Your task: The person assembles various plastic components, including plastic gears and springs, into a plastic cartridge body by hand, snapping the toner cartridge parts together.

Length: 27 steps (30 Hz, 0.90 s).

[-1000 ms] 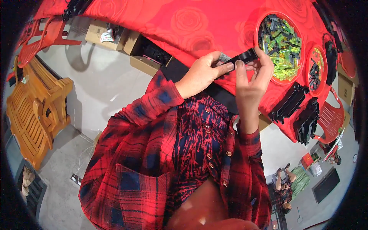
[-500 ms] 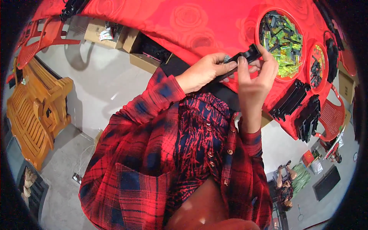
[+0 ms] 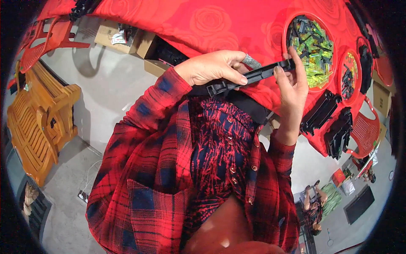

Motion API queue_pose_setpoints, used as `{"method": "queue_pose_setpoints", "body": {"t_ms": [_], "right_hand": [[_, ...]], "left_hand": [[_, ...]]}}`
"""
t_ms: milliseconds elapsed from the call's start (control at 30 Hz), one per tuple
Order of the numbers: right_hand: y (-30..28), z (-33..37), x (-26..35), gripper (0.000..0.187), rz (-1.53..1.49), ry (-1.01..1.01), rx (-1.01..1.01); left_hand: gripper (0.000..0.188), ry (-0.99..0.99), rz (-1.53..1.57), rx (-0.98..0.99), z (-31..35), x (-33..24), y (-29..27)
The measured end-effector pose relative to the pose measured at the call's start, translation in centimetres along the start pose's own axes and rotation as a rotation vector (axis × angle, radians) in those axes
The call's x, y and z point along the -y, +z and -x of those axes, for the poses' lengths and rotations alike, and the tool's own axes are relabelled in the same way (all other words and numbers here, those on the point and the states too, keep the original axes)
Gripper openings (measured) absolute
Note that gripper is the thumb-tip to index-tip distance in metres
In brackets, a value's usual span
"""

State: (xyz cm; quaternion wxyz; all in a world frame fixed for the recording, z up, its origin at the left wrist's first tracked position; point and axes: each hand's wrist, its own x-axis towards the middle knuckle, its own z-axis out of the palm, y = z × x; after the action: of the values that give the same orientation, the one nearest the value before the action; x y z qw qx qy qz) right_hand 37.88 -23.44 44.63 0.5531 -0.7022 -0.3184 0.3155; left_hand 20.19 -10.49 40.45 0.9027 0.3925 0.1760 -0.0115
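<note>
A long, narrow black plastic part [image 3: 260,75] with clip-like ends is held slantwise in front of my body by both hands. My left hand [image 3: 213,70] grips its left stretch, thumb pressed on top; a grey band [image 3: 253,62] shows by the fingers. Toward the other end, my right hand [image 3: 292,91] pinches it between thumb and fingers. Just beyond my right fingertips stands a round red basin [image 3: 284,37] heaped with small yellow-green and black pieces [image 3: 315,53].
A smaller red tray [image 3: 349,100] holds black and yellowish bits. Stacks of black parts [image 3: 321,112] lie at the table's right edge, on the red cloth [image 3: 237,36]. Open cardboard boxes [image 3: 154,70] stand below left. Also around are a wooden bench [image 3: 38,122], red chairs and another person [image 3: 315,207].
My left hand has shifted left and lifted slightly. The black part is turned flatter and more of its length shows. My right hand has moved a little to the right.
</note>
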Motion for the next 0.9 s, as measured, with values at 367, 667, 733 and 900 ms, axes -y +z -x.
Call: {"method": "queue_pose_setpoints", "body": {"t_ms": [367, 667, 733, 900], "right_hand": [[-2.1, 0.6, -1.8, 0.019, -0.289, 0.120, -0.043], [3.0, 3.4, -3.5, 0.031, -0.131, -0.102, -0.131], [2.9, 3.6, -5.1, 0.036, 0.109, -0.243, -0.119], [3.3, 4.6, -5.0, 0.046, 0.290, -0.182, -0.022]], "left_hand": [[0.087, 0.189, 0.778, 0.143, 0.4, -0.5, -4.2], [0.040, 0.394, 0.441, -0.283, -1.9, 0.1, 1.5], [0.037, 0.473, 0.340, -0.443, -2.9, 0.0, 2.7], [0.031, 0.499, 0.273, -0.550, -3.3, 0.3, 3.2]]}}
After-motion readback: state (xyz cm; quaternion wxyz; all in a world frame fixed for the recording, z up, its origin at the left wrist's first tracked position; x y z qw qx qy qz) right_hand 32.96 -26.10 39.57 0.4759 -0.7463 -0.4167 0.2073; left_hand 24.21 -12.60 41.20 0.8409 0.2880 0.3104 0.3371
